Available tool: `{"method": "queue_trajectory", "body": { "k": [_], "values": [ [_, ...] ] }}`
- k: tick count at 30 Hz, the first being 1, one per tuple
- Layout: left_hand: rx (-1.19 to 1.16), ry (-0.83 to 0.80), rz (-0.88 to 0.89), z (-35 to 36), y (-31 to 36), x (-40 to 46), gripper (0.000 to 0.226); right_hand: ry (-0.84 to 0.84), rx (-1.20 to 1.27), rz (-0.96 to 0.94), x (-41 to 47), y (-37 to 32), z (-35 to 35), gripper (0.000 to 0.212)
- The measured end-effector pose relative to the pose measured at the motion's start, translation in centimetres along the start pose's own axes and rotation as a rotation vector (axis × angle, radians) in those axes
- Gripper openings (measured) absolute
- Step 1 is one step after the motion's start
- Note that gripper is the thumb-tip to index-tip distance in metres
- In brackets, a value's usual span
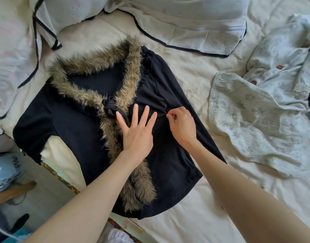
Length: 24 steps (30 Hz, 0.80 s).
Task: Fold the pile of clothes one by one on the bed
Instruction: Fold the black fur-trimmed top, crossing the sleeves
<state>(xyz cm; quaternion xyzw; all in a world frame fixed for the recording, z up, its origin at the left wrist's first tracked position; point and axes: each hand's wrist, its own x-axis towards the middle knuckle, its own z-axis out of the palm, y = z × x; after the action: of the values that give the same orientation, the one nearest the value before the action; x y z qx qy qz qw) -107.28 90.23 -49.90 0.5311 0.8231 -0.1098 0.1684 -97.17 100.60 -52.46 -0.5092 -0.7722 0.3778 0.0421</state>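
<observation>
A black cardigan (pixel 75 123) with a brown fur trim (pixel 98 62) lies face up on the cream bed sheet (pixel 194 216), its front fastened by a black knot. The garment's right sleeve is folded across its front. My left hand (pixel 136 130) lies flat with spread fingers on the front, just right of the knot. Beside it, my right hand (pixel 183 124) pinches a bit of the black fabric of the folded sleeve. A pale green printed shirt (pixel 256 120) with brown buttons lies crumpled to the right.
Pillows with black piping (pixel 194 28) lie along the far side of the bed. The bed's near-left edge (pixel 63 179) drops to the floor, where a blue bag (pixel 6 171) and a wooden piece (pixel 12 192) sit. The cardigan's left sleeve hangs toward that edge.
</observation>
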Motion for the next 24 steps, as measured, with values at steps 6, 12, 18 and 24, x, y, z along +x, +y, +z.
{"method": "queue_trajectory", "body": {
  "k": [6,12,18,24],
  "values": [
    [0.022,-0.130,0.076,0.8,1.1,1.7,0.065,0.115,-0.270,0.059,-1.0,2.4,-2.6,0.041],
    [-0.119,-0.371,0.126,1.0,0.6,2.1,0.066,-0.165,-0.062,0.329,-0.9,4.9,-5.5,0.041],
    [-0.553,-0.441,0.097,-0.2,0.7,0.2,0.052,-0.449,-0.074,0.402,-3.1,6.5,-8.7,0.028],
    [-1.229,-0.416,-0.267,-1.9,2.4,-4.1,0.033,-0.066,-0.064,0.218,-8.9,4.7,-11.1,0.013]
  ]
}}
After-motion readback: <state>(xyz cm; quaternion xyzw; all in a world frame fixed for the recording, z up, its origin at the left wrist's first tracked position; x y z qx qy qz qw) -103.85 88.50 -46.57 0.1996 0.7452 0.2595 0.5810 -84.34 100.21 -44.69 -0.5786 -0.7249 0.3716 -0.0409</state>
